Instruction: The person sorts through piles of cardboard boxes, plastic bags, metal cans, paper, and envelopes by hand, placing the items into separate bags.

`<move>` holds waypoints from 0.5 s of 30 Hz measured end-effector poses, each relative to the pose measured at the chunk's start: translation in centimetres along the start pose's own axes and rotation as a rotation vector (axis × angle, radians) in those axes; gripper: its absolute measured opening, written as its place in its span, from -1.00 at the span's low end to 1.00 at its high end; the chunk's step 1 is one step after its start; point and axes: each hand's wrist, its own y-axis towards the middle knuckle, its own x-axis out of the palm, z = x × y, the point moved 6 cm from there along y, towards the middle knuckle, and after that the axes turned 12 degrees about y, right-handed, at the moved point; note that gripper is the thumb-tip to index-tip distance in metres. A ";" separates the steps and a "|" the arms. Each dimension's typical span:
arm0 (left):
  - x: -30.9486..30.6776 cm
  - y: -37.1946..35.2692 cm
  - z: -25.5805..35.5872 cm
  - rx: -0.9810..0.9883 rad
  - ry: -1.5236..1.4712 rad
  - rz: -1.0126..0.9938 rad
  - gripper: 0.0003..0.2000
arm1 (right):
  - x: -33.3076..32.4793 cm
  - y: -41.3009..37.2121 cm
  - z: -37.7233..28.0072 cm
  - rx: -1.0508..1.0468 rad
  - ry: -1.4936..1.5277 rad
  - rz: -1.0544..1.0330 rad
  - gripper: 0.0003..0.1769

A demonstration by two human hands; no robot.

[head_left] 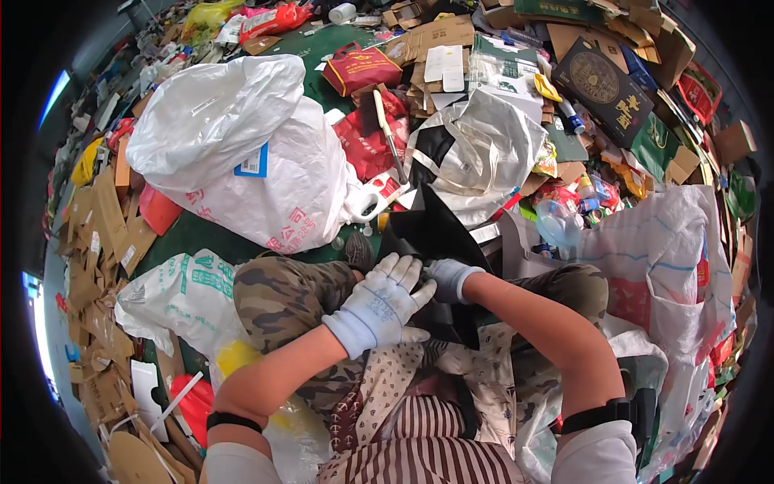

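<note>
A black, stiff-looking folded piece [435, 230], perhaps a bag or box, stands between my knees, its upper end pointing away from me. My left hand [380, 302], in a white and pale blue work glove, lies against its near left side with fingers stretched and thumb apart. My right hand [451, 281], gloved alike, is closed on the piece's middle; its fingertips are partly hidden behind the black material. Just beyond are a white jug [375, 198] and a brush [385, 133] with a pale handle.
A large white sack [242, 161] stands at front left, a whitish bag [484, 149] ahead. A translucent woven sack [669, 258] holding mixed packaging is at right. Flattened cardboard [101, 218] is heaped along the left, more boxes [605, 89] at far right.
</note>
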 end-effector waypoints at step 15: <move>3.1 -0.7 5.9 0.530 -0.239 -0.299 -0.73 | 7.6 -0.6 4.6 0.271 -0.144 -0.392 -0.74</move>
